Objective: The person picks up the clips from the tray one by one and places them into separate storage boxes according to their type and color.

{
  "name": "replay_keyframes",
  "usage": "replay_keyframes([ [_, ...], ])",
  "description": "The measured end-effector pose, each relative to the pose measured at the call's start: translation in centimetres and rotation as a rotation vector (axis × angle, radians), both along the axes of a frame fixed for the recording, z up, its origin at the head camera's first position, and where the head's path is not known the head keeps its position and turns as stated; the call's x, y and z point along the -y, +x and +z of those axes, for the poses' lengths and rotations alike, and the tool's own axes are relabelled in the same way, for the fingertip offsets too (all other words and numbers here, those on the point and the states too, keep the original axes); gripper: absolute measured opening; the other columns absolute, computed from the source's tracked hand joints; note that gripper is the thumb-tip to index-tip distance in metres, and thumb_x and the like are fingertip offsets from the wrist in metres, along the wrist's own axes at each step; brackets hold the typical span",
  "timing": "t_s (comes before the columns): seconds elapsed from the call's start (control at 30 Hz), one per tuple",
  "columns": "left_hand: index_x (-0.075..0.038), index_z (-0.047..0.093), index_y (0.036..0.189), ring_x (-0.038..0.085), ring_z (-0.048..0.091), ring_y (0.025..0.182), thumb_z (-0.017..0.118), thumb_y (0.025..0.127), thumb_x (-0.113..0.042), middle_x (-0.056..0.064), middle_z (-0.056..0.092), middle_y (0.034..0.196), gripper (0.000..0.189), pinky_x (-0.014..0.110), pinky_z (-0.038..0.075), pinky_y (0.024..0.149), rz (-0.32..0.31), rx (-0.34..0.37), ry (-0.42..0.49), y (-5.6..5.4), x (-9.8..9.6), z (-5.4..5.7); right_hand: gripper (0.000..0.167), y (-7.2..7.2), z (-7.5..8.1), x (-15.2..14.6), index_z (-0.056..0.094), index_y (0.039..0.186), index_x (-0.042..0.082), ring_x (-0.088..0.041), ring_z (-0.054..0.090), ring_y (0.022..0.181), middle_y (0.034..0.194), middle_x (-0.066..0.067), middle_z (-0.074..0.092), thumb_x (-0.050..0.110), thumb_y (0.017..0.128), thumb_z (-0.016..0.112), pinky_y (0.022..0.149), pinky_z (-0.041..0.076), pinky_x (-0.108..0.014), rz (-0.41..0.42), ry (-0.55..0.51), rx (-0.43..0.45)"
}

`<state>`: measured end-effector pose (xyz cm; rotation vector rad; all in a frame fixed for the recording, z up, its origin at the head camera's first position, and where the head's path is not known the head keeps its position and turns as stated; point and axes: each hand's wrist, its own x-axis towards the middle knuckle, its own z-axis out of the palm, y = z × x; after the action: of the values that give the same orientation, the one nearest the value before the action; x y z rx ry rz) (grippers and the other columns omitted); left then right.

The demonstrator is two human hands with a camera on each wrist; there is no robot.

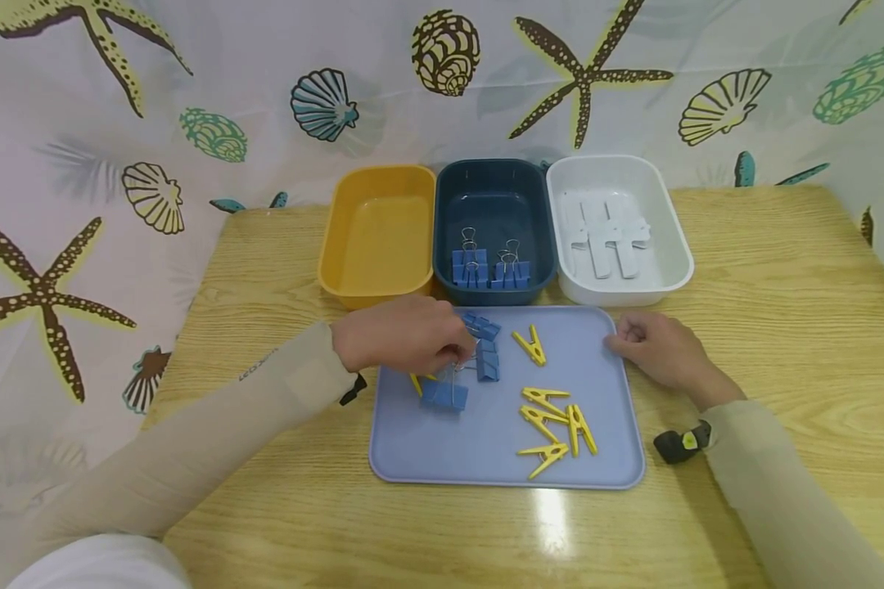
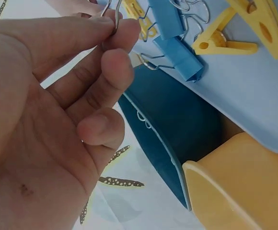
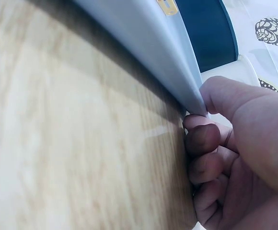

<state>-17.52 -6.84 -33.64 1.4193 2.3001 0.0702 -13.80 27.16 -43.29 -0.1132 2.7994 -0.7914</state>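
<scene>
My left hand (image 1: 412, 334) is over the left part of the light-blue tray (image 1: 486, 466). Its thumb and index finger pinch the wire handle of a blue binder clip (image 1: 445, 396); the left wrist view shows the wire (image 2: 117, 13) between the fingertips. Beside that hand, other blue binder clips (image 1: 489, 361) lie on the tray. Several yellow clothespins (image 1: 543, 421) are spread over its right half, and one more is partly hidden under the left hand. My right hand (image 1: 659, 350) grips the tray's right rim (image 3: 189, 86), thumb above and curled fingers below.
Behind the tray stand three bins in a row: a yellow bin (image 1: 383, 237), a dark blue bin (image 1: 495, 176) with several binder clips inside, and a white bin (image 1: 663, 237) holding white flat pieces (image 1: 610, 245). A patterned cloth (image 1: 383, 49) hangs behind the wooden table (image 1: 280, 499).
</scene>
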Motion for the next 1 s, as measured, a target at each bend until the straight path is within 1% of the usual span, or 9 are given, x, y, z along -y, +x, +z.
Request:
replay_keyframes([
  [0.23,-0.015,0.072,0.095,0.011,0.055,0.068,0.055,0.095,-0.012,-0.004,0.061,0.077,0.017,0.022,0.045,0.062,0.014,-0.013,0.014,-0.1,-0.1,0.5,0.029,0.0,0.0,0.0,0.053,0.072,0.012,-0.017,0.048,0.068,0.068,-0.001,0.053,0.031,0.092,0.062,0.064,0.035,-0.030,-0.002,0.001,0.004],
  [0.4,-0.015,0.072,0.095,0.010,0.055,0.068,0.056,0.095,-0.013,-0.005,0.063,0.078,0.017,0.022,0.047,0.062,0.018,-0.023,0.025,-0.2,-0.1,0.9,0.029,0.0,0.0,0.0,0.053,0.072,0.012,-0.017,0.048,0.069,0.068,-0.001,0.053,0.031,0.092,0.061,0.064,0.035,-0.030,-0.002,0.002,0.004],
  [0.5,-0.015,0.072,0.092,0.010,0.054,0.067,0.055,0.095,-0.012,-0.005,0.062,0.076,0.017,0.022,0.045,0.059,0.015,-0.036,0.038,-0.2,-0.2,1.1,0.028,0.0,0.0,0.0,0.053,0.072,0.012,-0.017,0.048,0.068,0.069,-0.001,0.053,0.031,0.092,0.061,0.064,0.035,-0.030,-0.001,0.003,0.004],
  [0.63,-0.016,0.070,0.088,0.011,0.053,0.068,0.054,0.095,-0.012,-0.005,0.061,0.076,0.018,0.022,0.043,0.059,0.011,-0.063,0.048,-0.3,-0.3,1.4,0.028,0.0,0.1,0.0,0.053,0.072,0.012,-0.017,0.048,0.068,0.069,-0.001,0.053,0.031,0.092,0.061,0.064,0.035,-0.030,0.000,0.000,0.003],
  [0.77,-0.017,0.070,0.088,0.011,0.055,0.068,0.054,0.096,-0.013,-0.005,0.062,0.078,0.018,0.023,0.045,0.062,0.018,-0.072,0.052,-0.4,-0.4,1.7,0.028,0.0,0.2,0.1,0.054,0.072,0.012,-0.017,0.048,0.068,0.069,-0.001,0.054,0.030,0.092,0.061,0.064,0.035,-0.030,0.003,-0.001,-0.003],
  [0.9,-0.018,0.071,0.091,0.011,0.056,0.072,0.055,0.096,-0.015,-0.006,0.065,0.083,0.017,0.024,0.049,0.067,0.023,-0.086,0.045,-0.5,-0.5,1.9,0.027,0.0,0.2,0.1,0.054,0.072,0.012,-0.017,0.048,0.068,0.069,-0.001,0.054,0.030,0.092,0.061,0.064,0.035,-0.030,0.004,-0.001,-0.006],
  [1.0,-0.019,0.071,0.092,0.011,0.057,0.074,0.055,0.097,-0.016,-0.006,0.066,0.085,0.017,0.024,0.050,0.068,0.026,-0.094,0.036,-0.5,-0.6,2.0,0.027,0.0,0.2,0.0,0.054,0.072,0.012,-0.017,0.048,0.069,0.069,-0.001,0.054,0.030,0.092,0.061,0.064,0.035,-0.030,0.003,-0.001,-0.002],
])
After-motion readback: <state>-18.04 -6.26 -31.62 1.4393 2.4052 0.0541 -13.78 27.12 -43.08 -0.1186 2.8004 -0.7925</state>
